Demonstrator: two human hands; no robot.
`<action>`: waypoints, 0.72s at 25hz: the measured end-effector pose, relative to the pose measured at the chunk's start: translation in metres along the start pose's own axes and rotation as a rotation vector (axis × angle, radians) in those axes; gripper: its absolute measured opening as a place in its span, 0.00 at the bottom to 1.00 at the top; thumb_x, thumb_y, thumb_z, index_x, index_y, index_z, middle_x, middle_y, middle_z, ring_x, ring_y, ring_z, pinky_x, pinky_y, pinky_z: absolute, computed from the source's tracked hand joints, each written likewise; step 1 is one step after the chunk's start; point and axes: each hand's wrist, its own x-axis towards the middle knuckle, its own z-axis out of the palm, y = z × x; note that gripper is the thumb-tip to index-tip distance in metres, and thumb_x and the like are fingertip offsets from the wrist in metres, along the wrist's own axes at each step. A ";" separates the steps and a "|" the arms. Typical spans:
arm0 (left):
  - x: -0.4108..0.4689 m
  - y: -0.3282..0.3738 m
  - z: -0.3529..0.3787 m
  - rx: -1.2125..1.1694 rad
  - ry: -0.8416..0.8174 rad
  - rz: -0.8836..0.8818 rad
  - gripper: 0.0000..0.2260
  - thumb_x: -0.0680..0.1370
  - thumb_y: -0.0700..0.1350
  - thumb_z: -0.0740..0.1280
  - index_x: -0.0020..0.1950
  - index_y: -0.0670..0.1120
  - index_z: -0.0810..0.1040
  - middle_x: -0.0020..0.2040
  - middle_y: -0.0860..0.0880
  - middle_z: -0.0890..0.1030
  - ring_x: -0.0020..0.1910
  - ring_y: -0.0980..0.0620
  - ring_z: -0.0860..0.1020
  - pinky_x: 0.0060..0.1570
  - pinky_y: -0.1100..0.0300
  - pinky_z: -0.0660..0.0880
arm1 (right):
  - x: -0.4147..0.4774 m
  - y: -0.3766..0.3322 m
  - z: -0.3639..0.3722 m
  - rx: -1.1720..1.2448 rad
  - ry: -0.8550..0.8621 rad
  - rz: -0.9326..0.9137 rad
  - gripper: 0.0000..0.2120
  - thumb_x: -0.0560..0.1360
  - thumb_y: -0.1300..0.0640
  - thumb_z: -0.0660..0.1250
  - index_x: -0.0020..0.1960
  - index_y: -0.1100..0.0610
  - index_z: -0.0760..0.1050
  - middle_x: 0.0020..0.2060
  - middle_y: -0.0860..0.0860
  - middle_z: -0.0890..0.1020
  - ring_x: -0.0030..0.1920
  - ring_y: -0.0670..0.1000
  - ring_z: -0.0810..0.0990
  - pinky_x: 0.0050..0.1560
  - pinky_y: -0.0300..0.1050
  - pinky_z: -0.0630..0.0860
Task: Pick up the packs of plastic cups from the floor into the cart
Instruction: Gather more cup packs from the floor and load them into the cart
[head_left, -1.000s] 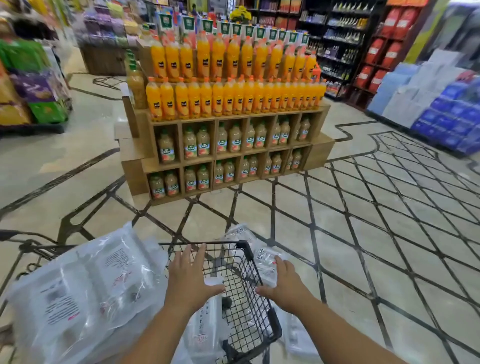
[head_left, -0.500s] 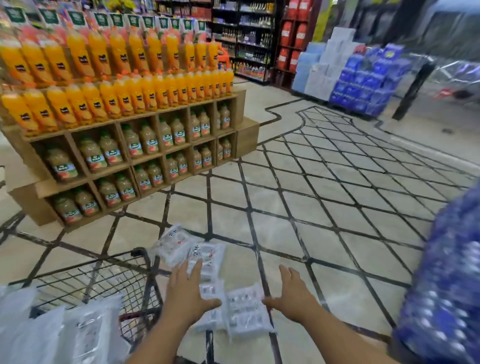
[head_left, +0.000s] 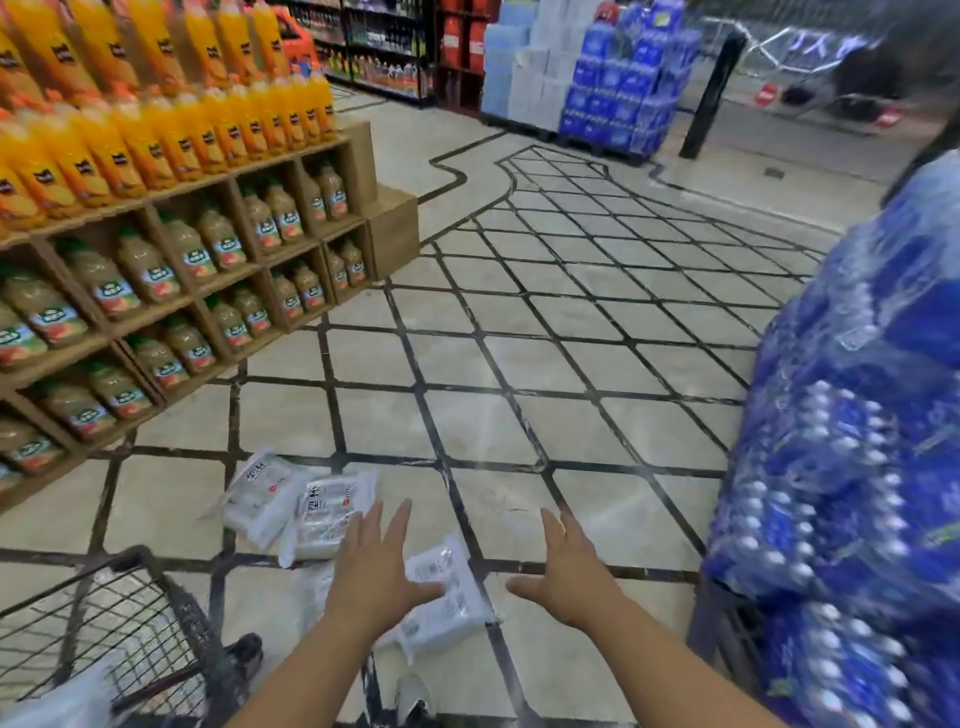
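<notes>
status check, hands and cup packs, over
Both open, empty: left hand, right hand. Three cup packs on floor beside cart. Nothing blocking reach.

We see a shop floor (head_left: 545, 415) of pale tiles, crossed by dark lines that make diamond shapes. On the left of the frame stands a wooden shelf (head_left: 392, 228). It has orange juice bottles (head_left: 135, 140) on top and paler bottles (head_left: 145, 265) in its boxes below. At the right edge is a big, blurry stack of blue bottle packs (head_left: 857, 467). Far off, at the top middle, are more blue packs (head_left: 623, 88), a black post (head_left: 711, 93) and dark shelves (head_left: 384, 47).
</notes>
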 end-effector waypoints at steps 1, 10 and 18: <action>0.013 0.006 0.001 -0.006 -0.011 0.011 0.53 0.70 0.71 0.71 0.83 0.57 0.42 0.83 0.47 0.42 0.82 0.42 0.41 0.79 0.47 0.46 | 0.008 0.002 -0.004 -0.008 0.004 0.012 0.53 0.73 0.34 0.70 0.83 0.49 0.41 0.82 0.51 0.44 0.80 0.58 0.54 0.76 0.53 0.63; 0.152 0.068 -0.037 0.000 0.018 0.189 0.54 0.69 0.71 0.72 0.83 0.56 0.43 0.84 0.46 0.45 0.82 0.41 0.44 0.80 0.48 0.48 | 0.096 -0.012 -0.079 -0.046 0.071 0.123 0.53 0.74 0.34 0.70 0.83 0.51 0.41 0.82 0.54 0.45 0.80 0.59 0.52 0.76 0.54 0.63; 0.225 0.060 -0.082 -0.002 0.064 0.180 0.53 0.70 0.70 0.72 0.83 0.56 0.43 0.84 0.46 0.46 0.82 0.41 0.44 0.79 0.46 0.50 | 0.171 -0.053 -0.099 -0.066 0.040 0.074 0.52 0.74 0.35 0.70 0.83 0.51 0.41 0.82 0.54 0.45 0.81 0.59 0.51 0.76 0.54 0.62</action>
